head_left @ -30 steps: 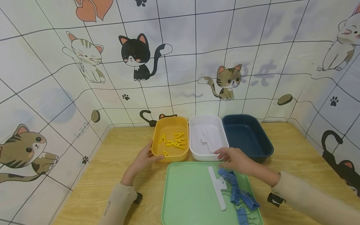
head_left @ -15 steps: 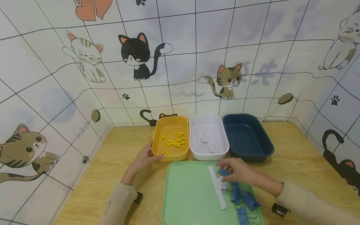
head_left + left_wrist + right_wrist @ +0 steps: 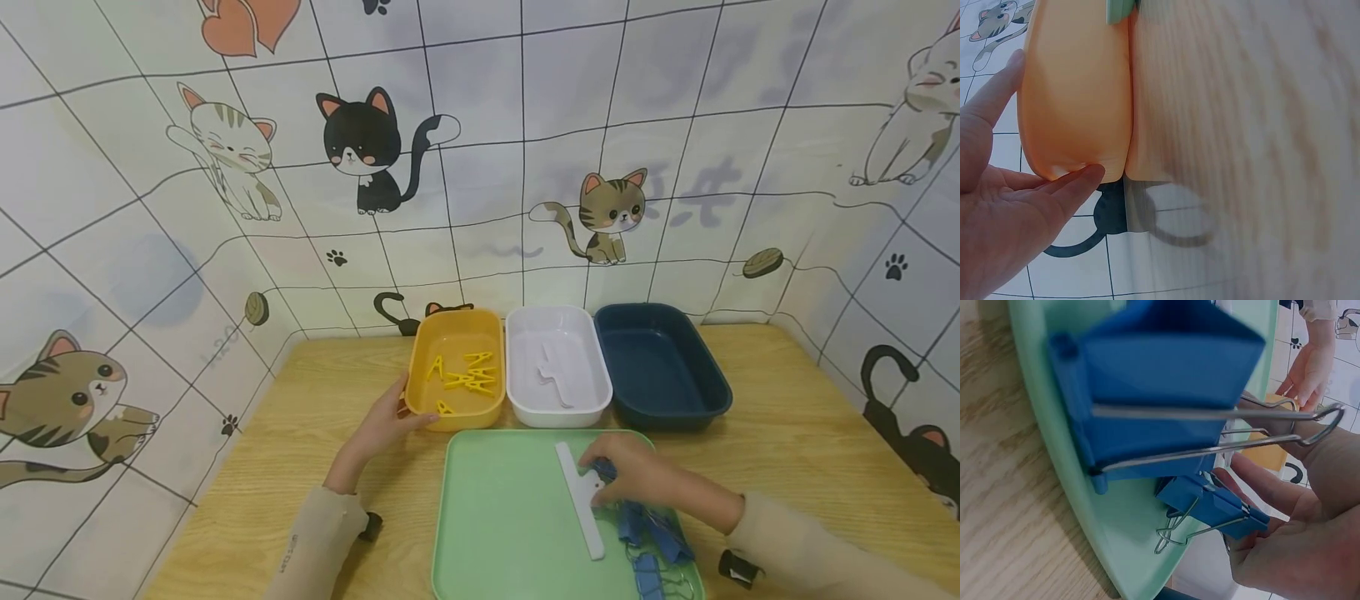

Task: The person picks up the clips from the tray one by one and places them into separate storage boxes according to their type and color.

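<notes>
Gridded walls (image 3: 480, 200) printed with cartoon cats (image 3: 362, 133) are closing in a pale wooden table (image 3: 322, 375) on the far, left and right sides. The place is looking homelike, but its exact kind is remaining unclear.

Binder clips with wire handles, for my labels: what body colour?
Blue binder clips, clearest in the right wrist view.

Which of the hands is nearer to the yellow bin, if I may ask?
The left. The left hand touches the near left corner of the yellow bin; the right hand is away to the right, over the green tray.
</notes>
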A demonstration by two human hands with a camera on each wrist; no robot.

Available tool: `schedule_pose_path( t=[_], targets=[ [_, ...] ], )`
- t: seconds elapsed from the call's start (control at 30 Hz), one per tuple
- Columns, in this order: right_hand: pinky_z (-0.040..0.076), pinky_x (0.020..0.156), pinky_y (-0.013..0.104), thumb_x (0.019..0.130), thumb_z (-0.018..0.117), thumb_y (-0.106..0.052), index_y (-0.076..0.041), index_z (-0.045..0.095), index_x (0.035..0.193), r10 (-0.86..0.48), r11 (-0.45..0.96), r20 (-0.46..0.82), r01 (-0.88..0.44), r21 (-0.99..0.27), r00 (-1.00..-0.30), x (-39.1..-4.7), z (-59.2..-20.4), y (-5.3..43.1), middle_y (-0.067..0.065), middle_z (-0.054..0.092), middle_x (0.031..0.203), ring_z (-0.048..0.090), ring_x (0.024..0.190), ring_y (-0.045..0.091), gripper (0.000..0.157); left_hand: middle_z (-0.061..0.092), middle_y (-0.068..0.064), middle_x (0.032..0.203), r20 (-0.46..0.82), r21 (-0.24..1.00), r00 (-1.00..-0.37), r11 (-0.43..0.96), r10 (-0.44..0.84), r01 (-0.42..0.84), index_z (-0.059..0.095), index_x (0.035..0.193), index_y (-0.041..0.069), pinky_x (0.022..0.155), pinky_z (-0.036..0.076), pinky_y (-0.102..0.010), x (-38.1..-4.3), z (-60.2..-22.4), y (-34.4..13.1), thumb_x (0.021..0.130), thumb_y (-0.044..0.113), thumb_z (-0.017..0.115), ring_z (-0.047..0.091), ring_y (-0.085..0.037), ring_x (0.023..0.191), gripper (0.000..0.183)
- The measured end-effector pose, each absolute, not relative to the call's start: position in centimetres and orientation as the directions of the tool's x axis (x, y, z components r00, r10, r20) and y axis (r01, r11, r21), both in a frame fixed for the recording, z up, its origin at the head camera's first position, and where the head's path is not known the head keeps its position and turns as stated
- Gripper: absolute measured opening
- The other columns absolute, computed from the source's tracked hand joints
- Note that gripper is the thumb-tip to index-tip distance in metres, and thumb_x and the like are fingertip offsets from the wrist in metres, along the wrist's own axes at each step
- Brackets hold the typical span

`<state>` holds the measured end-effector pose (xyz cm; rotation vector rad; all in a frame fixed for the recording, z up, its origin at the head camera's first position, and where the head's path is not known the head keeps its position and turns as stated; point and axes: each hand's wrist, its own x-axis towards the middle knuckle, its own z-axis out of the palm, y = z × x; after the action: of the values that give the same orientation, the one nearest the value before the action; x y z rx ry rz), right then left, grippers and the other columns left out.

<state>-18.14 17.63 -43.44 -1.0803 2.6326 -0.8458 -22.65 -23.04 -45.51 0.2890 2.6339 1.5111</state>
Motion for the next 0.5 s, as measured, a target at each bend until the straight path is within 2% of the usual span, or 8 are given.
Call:
schedule_pose_path(
  t=[0.33,0.5],
  targets=[
    [0.054,0.082,0.036,0.062,0.095,-0.02,-0.007,0.074,0.097,-0.683,0.615,0.022,-0.591,-0.523,-0.73,-18.02,-43.6,17.16,0.0,0.069,0.097,0.063,0.092,0.022,0.043,0.034,-0.016,0.159,0.004,0.867,-0.979,0.488,0.205,0.105,0.023,0.159,0.01,0.114,0.039,-0.053,-22.6,-45.48,-23.09,0.091,0.022,0.076,0.043,-0.036,0.139,0.087],
    [0.054,0.08,0.035,0.062,0.095,-0.018,-0.008,0.073,0.095,-0.676,0.626,0.021,-0.589,-0.511,-0.737,-18.02,-43.7,16.99,-0.001,0.068,0.096,0.063,0.091,0.021,0.04,0.032,-0.019,0.159,0.015,0.868,-0.977,0.481,0.214,0.119,0.022,0.159,0.008,0.114,0.038,-0.055,-22.49,-45.36,-23.06,0.091,0.021,0.076,0.042,-0.039,0.14,0.088]
  ],
)
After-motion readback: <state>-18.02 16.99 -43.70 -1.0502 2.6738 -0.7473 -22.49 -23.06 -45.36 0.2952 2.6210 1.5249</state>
